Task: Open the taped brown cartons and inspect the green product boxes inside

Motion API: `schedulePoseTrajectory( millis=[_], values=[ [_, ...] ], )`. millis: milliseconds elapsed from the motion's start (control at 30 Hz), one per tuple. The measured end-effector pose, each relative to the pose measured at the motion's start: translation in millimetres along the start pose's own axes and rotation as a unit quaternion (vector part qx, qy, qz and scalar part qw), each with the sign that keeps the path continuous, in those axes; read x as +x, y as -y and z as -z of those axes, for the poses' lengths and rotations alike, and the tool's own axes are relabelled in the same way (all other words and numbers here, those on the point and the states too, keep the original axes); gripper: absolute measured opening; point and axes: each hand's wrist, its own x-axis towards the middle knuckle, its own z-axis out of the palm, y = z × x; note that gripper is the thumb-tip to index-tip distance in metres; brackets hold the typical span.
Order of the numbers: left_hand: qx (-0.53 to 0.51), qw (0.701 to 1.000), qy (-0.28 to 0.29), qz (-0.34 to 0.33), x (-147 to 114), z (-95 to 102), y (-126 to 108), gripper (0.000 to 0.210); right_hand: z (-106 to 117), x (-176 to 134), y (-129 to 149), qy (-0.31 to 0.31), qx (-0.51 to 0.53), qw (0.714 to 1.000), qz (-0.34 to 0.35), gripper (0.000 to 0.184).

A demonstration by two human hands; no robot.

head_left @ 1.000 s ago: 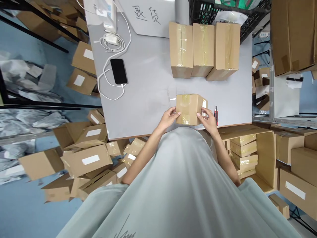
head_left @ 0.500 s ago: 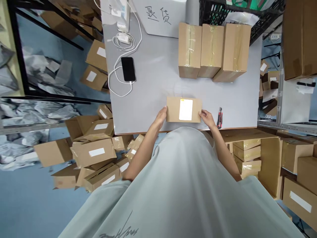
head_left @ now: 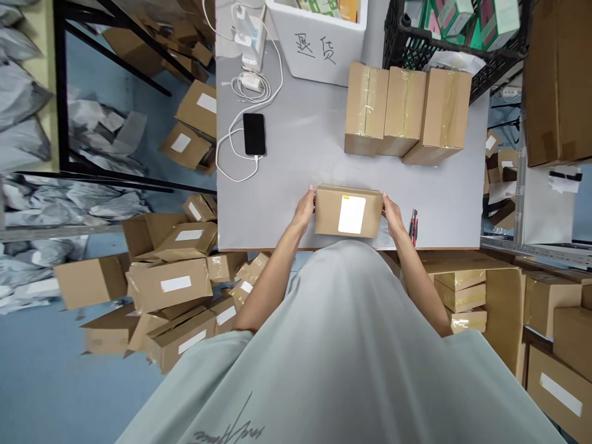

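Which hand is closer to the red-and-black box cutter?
Right. The right hand is just left of the box cutter; the left hand is farther off, beyond the cardboard box.

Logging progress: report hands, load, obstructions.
Left hand, right hand holding brown cardboard box; white rectangular label visible; red-black utility knife beside right wrist, clear of box.

Grey table (head_left: 296, 142) with phone (head_left: 254, 134), utility knife (head_left: 413, 229), three cartons (head_left: 401, 105), white tub (head_left: 319, 66)

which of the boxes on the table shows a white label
The box between the left hand and right hand: it bears a white label; the three boxes behind show none.
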Motion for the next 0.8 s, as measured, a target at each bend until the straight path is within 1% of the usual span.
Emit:
schedulePoseTrajectory(
  millis=[100,167,267,333,400,500,567,667,800],
  values=[
    [-0.012,0.999,-0.021,-0.029,-23,4.9,0,0.075,1,-22,1,-0.05,0.047,0.997,0.018,0.071],
    [-0.016,0.998,-0.033,-0.044,-34,7.3,4,0.068,1,-34,-4,-0.079,0.056,0.995,0.02,0.074],
    [-0.009,0.997,-0.045,-0.069,-42,8.5,16,0.066,-1,-46,-15,-0.095,0.064,0.993,0.012,0.078],
    [0.0,0.996,-0.045,-0.083,-42,9.7,25,0.065,-2,-49,-23,-0.096,0.059,0.993,0.019,0.078],
    [0.01,0.996,-0.043,-0.08,-40,12.8,34,0.062,-3,-48,-30,-0.096,0.045,0.994,0.024,0.078],
    [0.015,0.997,-0.042,-0.056,-36,21.0,45,0.06,-1,-45,-37,-0.087,0.03,0.996,0.014,0.079],
    [0.012,0.999,-0.036,-0.036,-33,27.0,50,0.064,3,-43,-39,-0.069,0.028,0.997,0.011,0.076],
    [0.014,1.0,-0.023,-0.011,-28,34.2,51,0.072,8,-41,-40,-0.046,0.019,0.999,0.018,0.07],
    [0.034,0.999,-0.002,0.007,-21,40.6,42,0.073,11,-39,-36,-0.037,-0.002,0.999,0.017,0.066]
  ],
)
